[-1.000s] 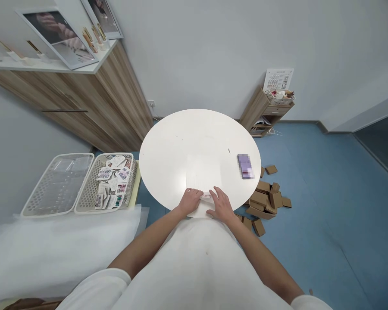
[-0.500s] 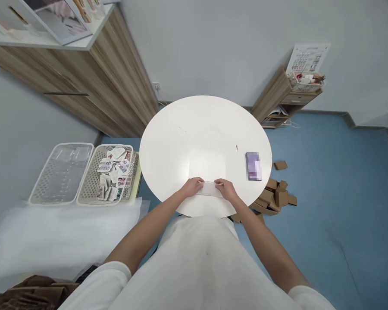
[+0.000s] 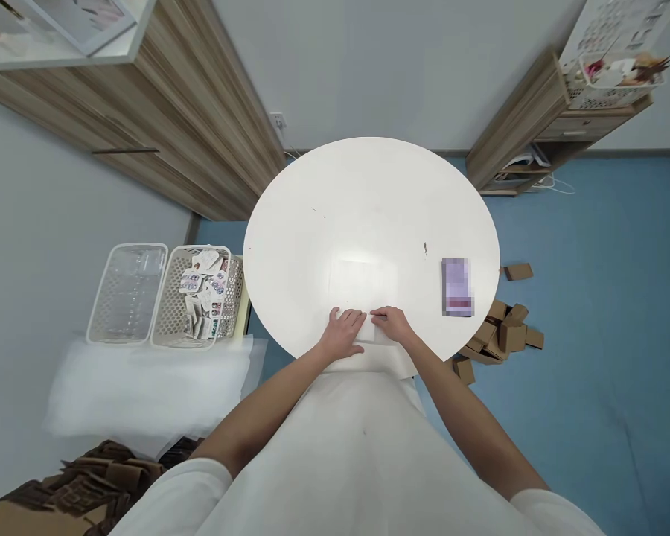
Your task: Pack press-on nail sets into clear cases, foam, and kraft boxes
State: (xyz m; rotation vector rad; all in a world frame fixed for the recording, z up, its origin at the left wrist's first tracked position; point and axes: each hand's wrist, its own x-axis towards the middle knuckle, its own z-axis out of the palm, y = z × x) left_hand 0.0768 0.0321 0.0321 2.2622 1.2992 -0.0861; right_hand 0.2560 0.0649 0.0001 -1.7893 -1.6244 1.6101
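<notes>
A thin, whitish translucent sheet point(image 3: 362, 281) lies on the white oval table point(image 3: 368, 175), hard to tell from the tabletop. Its near part, between my hands, looks folded over. My left hand point(image 3: 343, 335) rests flat on this near part, fingers stretched forward and thumb apart. Just to its right, my right hand point(image 3: 391, 324) has thumb and fingers pinched together at the sheet. How much of the edge sits in that pinch is hidden. A purple pack point(image 3: 456, 286), partly blurred, lies on the table's right side.
Left of the table stand a white basket point(image 3: 170, 313) of printed cards and a basket point(image 3: 103, 298) with clear plastic. White sheeting point(image 3: 145, 383) lies nearer, above brown cardboard point(image 3: 83, 484). Small cardboard boxes point(image 3: 499, 335) are piled on the floor at right. Cabinets flank the table's far side.
My left hand has gone from pinching the sheet's edge to lying flat on it. My right hand stays pinched there. The view has shifted, with the table appearing larger.
</notes>
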